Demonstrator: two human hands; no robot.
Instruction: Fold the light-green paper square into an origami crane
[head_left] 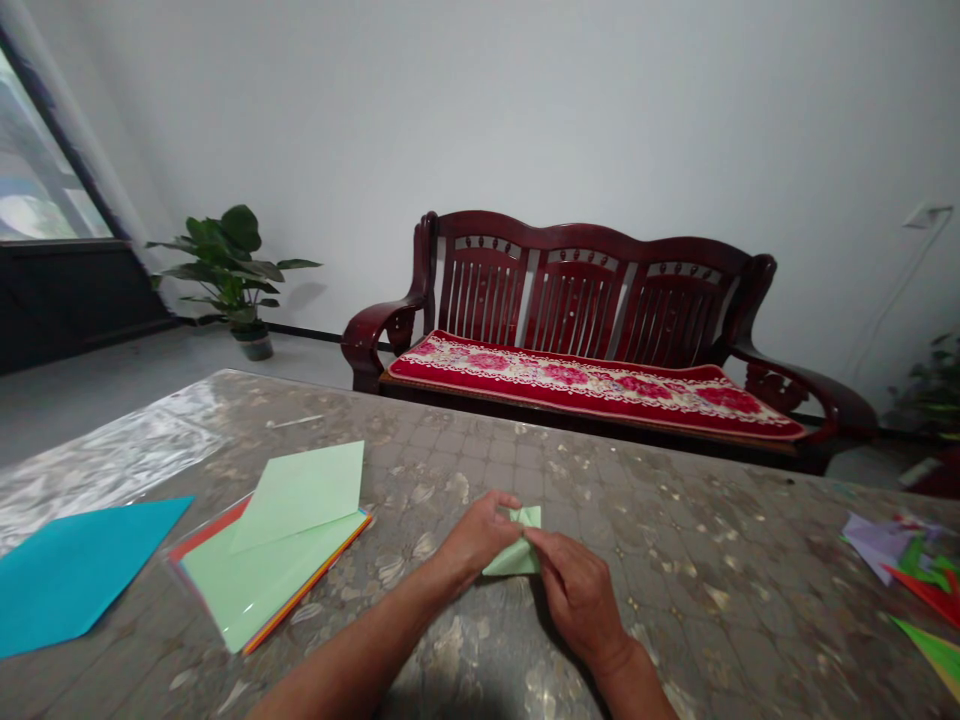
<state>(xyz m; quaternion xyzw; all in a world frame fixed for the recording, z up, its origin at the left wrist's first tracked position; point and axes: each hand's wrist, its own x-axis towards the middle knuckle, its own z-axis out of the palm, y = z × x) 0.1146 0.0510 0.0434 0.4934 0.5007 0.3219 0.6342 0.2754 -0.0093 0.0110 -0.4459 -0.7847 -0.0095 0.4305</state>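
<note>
A small folded piece of light green paper [517,560] lies on the patterned tablecloth in front of me, with creases and a raised flap near its top. My left hand [484,530] grips its left and upper side, fingers curled over it. On the right side, my right hand [577,585] pinches the paper's middle edge between thumb and forefinger. The two hands nearly meet over the paper, so part of it is hidden by the fingers.
To the left lie a stack of coloured paper [262,580], a loose light green sheet [311,490] and a blue sheet [82,570]. Several folded paper pieces [915,560] sit at the right. A wooden bench [577,235] stands beyond the table [675,520].
</note>
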